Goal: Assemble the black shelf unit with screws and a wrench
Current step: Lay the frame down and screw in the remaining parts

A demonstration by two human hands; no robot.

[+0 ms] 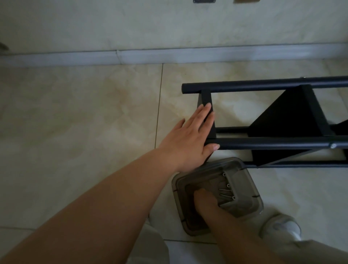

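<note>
The black shelf unit [278, 116] lies on its side on the tiled floor, its round tubes running out of view at the right. My left hand [190, 137] rests flat on its end crossbar, fingers straight, thumb against the lower tube. My right hand [206, 202] reaches down into a smoky translucent plastic box [250, 185] in front of me; its fingers are hidden inside. Several silver screws [227, 190] lie in the box beside that hand. A bolt head [333, 145] shows on the lower tube. No wrench is visible.
A grey baseboard [169, 56] runs along the wall behind the shelf. My shoe [282, 226] and light trouser legs frame the box. Bare beige tile stretches to the left. A small black plate [204, 1] sits at the top edge.
</note>
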